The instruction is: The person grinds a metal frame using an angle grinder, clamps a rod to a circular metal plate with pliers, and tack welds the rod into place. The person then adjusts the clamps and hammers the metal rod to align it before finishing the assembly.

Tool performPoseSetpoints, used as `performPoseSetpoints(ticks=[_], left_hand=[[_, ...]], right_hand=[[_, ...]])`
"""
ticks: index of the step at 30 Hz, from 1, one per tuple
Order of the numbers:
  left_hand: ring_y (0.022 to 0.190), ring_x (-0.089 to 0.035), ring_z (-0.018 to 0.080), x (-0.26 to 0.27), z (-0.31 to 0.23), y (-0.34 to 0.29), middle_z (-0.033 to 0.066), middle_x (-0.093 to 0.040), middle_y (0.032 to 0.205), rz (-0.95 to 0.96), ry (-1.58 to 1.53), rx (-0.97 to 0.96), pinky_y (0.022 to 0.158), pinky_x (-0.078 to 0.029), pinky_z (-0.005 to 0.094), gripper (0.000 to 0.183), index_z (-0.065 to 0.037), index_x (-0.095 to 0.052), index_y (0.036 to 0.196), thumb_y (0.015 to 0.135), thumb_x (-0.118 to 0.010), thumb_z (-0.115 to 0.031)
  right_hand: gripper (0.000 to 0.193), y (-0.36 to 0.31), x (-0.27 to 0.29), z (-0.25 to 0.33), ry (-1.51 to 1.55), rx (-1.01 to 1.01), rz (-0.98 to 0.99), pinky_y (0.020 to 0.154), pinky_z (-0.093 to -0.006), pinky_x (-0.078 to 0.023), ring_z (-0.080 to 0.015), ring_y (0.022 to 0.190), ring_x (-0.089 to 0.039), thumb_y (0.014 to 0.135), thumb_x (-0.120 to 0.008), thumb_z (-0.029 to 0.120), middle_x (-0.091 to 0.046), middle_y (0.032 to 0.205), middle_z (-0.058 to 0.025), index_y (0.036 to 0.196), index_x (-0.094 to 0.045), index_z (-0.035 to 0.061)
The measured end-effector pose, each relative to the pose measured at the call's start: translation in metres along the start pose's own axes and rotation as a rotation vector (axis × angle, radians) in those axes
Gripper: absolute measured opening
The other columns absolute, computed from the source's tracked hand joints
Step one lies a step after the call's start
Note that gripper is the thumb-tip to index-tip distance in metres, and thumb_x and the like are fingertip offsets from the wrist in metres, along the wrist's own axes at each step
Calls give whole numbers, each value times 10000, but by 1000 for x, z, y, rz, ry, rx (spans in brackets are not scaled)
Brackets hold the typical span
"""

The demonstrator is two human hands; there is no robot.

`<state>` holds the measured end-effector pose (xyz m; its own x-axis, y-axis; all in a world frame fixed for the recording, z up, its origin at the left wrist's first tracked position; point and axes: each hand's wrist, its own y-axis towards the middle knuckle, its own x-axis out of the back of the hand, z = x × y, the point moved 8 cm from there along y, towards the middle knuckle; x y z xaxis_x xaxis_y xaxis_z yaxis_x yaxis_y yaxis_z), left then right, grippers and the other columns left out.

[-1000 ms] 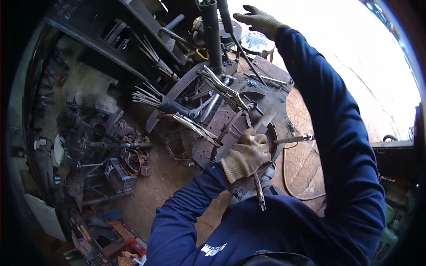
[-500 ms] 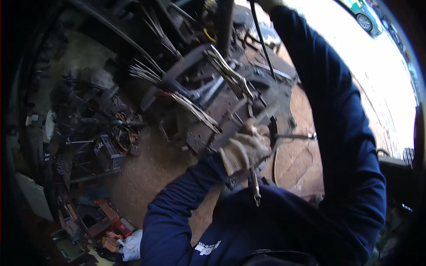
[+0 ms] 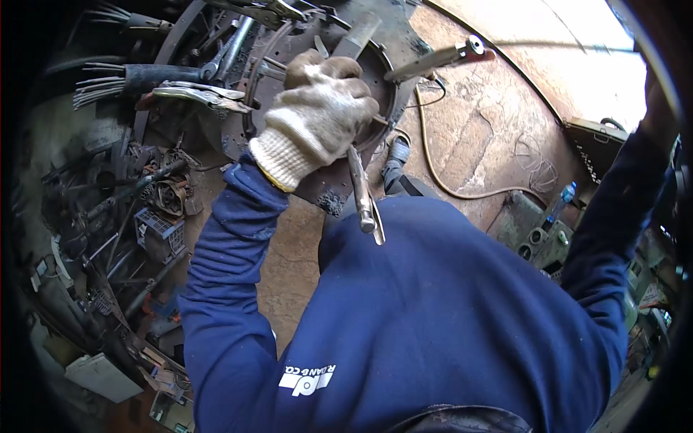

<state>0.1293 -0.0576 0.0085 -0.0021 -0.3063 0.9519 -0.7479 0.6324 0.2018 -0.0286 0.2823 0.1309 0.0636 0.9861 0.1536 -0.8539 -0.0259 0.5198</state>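
Observation:
My left hand (image 3: 317, 108), in a whitish knit glove, has its fingers curled down over a round metal frame (image 3: 388, 61); whatever they grip is hidden beneath them. Locking pliers (image 3: 364, 191) stick out below the glove, towards my body. Another pair of locking pliers (image 3: 202, 94) is clamped left of the hand, one more (image 3: 439, 63) to its right, and another (image 3: 263, 11) at the far edge. A flat metal bar (image 3: 359, 35) lies just beyond my fingers. My right hand (image 3: 660, 101) is raised at the right rim, dark and partly cut off, its fingers not visible.
Bundles of metal rods in dark tubes (image 3: 162, 76) point left. A hose (image 3: 462, 193) curves over the floor at right, near a plastic bottle (image 3: 561, 200). Scrap metal and a grey plastic crate (image 3: 160, 234) fill the left side. My foot (image 3: 397, 153) shows beside the work.
My right arm has swung from the far side back to the right rim. The view has shifted, so the work appears higher up; my left hand stays on the metal frame.

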Motion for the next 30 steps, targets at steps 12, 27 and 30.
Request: performPoseSetpoints(ticks=[12,27,30], left_hand=[[1141,-655,285,0,-5,2,13,-752,993,-53,49,-80,975,-504,473,125,-137,-766,935,820,-797,-174],[1127,-669,293,-5,-4,-3,45,-758,1027,-8,26,-76,975,-523,450,164,-121,-785,977,819,-794,-163],[1126,-676,294,-4,-4,-1,49,-761,1037,0,23,-82,989,-531,441,188,-121,-787,991,805,-800,-141]], right_hand=[[297,-391,44,-19,-150,-689,-284,784,-302,-562,-131,849,-669,863,-739,-12,-690,944,-5,1133,-656,82],[498,-443,-78,2,-248,-855,119,823,-302,-560,-144,907,-711,754,-822,117,-731,1001,-63,1210,-653,14],[481,-445,-84,3,-225,-858,158,832,-287,-540,-117,900,-678,767,-859,182,-710,983,-22,1167,-660,6]])
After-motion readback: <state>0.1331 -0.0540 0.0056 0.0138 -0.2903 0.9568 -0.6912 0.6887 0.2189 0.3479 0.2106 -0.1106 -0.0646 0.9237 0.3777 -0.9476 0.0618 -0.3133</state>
